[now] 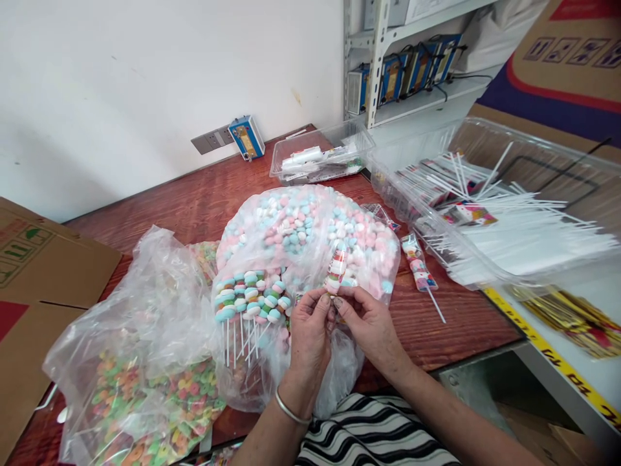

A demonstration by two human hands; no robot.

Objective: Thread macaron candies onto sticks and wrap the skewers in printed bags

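Observation:
My left hand [308,327] and my right hand [369,323] meet in front of me, fingers pinched on the bottom of a wrapped candy skewer [336,266] that stands upright. Behind it lies a big clear bag of pink, blue and white marshmallow candies [301,226]. Several finished skewers on white sticks [250,298] lie on that bag just left of my left hand. Another wrapped skewer [421,272] rests on the wooden table [194,200] to the right.
A second plastic bag of orange and green candies [140,388] sits at the left. A clear tray of white sticks and wrappers [490,213] stands at the right, a smaller clear box [320,155] behind. Cardboard [33,291] flanks the left; metal shelving [412,58] rises at the back.

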